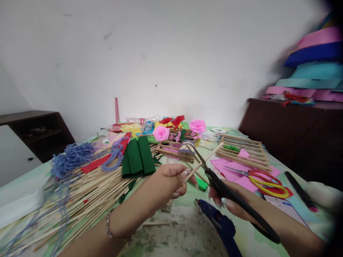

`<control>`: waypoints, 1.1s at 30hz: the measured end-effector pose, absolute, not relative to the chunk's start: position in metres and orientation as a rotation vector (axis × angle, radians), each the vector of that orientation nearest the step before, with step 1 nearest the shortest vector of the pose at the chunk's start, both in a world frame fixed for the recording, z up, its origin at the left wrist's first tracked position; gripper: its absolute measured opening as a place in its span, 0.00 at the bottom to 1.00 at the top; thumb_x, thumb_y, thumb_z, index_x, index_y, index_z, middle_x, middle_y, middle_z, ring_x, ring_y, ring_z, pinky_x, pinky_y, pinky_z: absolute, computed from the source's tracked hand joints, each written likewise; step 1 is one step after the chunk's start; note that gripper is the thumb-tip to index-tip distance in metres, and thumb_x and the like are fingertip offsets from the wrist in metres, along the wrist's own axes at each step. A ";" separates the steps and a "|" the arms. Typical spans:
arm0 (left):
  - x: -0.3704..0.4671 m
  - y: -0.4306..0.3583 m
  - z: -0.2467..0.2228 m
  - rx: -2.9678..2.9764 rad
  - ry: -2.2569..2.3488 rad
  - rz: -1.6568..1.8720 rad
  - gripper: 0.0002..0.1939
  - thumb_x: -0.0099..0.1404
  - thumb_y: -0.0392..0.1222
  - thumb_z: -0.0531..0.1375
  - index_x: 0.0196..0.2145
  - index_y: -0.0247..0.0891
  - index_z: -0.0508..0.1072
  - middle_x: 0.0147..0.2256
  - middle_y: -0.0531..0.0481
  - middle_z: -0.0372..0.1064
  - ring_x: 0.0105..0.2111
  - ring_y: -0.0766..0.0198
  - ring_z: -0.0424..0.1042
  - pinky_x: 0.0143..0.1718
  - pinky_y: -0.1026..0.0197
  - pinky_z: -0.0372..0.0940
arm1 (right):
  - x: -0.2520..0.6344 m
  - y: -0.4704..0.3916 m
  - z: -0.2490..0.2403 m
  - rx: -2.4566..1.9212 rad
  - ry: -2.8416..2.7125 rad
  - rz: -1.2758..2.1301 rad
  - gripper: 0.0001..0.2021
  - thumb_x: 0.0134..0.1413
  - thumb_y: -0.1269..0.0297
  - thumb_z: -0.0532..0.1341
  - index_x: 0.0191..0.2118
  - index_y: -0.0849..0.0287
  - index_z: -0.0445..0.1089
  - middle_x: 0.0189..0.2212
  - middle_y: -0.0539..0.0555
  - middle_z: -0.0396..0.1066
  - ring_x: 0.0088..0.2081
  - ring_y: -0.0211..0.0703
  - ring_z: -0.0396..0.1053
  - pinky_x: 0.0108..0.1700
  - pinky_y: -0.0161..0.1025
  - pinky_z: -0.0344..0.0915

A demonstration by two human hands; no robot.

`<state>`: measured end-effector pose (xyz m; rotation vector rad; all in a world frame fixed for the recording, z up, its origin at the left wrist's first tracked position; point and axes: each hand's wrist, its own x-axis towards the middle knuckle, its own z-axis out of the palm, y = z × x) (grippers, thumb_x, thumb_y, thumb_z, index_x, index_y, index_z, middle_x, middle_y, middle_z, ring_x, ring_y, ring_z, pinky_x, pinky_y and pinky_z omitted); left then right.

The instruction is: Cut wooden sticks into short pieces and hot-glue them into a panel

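Note:
My left hand (175, 180) pinches a thin wooden stick (214, 150) that slants up to the right. In my right hand (227, 198) is a pair of black-handled scissors (218, 184), its blades parted around the stick. A blue glue gun (218, 223) lies on the table below the scissors. Just behind my hands is a bright green object (201, 184), partly hidden. One short cut stick (156, 223) rests on the table beneath my left hand.
Many loose sticks (99, 208) spread across the left, with blue yarn (73, 157) and folded green paper (138, 157) on top. Stick frames (242, 151) and pink paper flowers (161, 133) stand behind. Red-and-yellow scissors (268, 184) and a black pen-like object (300, 191) lie right.

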<state>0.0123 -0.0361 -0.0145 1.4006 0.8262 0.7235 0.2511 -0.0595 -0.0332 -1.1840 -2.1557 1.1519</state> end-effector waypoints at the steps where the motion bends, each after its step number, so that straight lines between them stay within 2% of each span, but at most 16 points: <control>1: 0.013 -0.036 -0.015 1.408 0.851 0.719 0.17 0.62 0.54 0.54 0.32 0.35 0.69 0.15 0.61 0.47 0.16 0.74 0.40 0.21 0.64 0.36 | 0.251 -0.059 -0.035 -1.184 -2.155 1.149 0.31 0.54 0.35 0.49 0.42 0.61 0.66 0.34 0.58 0.66 0.36 0.46 0.65 0.38 0.41 0.65; 9: 0.017 -0.037 -0.009 1.464 0.907 0.744 0.19 0.56 0.55 0.54 0.30 0.34 0.68 0.13 0.61 0.46 0.16 0.73 0.42 0.20 0.64 0.38 | 0.253 -0.058 -0.041 -1.105 -2.092 1.143 0.30 0.53 0.34 0.50 0.42 0.56 0.70 0.34 0.57 0.69 0.36 0.48 0.67 0.38 0.43 0.66; 20: 0.018 -0.042 -0.011 1.565 1.003 0.776 0.18 0.62 0.52 0.51 0.31 0.34 0.70 0.15 0.60 0.48 0.17 0.72 0.44 0.21 0.63 0.40 | 0.251 -0.060 -0.035 -1.151 -2.105 1.161 0.28 0.54 0.35 0.50 0.41 0.58 0.68 0.37 0.58 0.69 0.39 0.49 0.67 0.40 0.43 0.65; 24: 0.018 -0.040 -0.015 1.535 0.965 0.796 0.17 0.63 0.51 0.51 0.31 0.34 0.69 0.16 0.60 0.49 0.17 0.72 0.44 0.21 0.63 0.39 | 0.254 -0.056 -0.040 -1.088 -2.103 1.183 0.29 0.54 0.35 0.50 0.42 0.58 0.67 0.34 0.56 0.67 0.36 0.45 0.64 0.38 0.42 0.64; 29: 0.018 -0.040 -0.014 1.511 0.946 0.802 0.18 0.63 0.52 0.50 0.32 0.34 0.69 0.16 0.60 0.48 0.16 0.73 0.42 0.20 0.63 0.38 | 0.251 -0.058 -0.033 -1.190 -2.121 1.151 0.31 0.53 0.33 0.49 0.41 0.58 0.67 0.36 0.59 0.68 0.38 0.49 0.65 0.40 0.45 0.64; 33: 0.018 -0.042 -0.011 1.523 0.964 0.791 0.17 0.63 0.51 0.50 0.31 0.34 0.69 0.16 0.60 0.48 0.16 0.72 0.42 0.21 0.63 0.38 | 0.251 -0.057 -0.036 -1.149 -2.105 1.176 0.30 0.53 0.34 0.49 0.42 0.58 0.67 0.35 0.57 0.67 0.36 0.47 0.65 0.39 0.44 0.64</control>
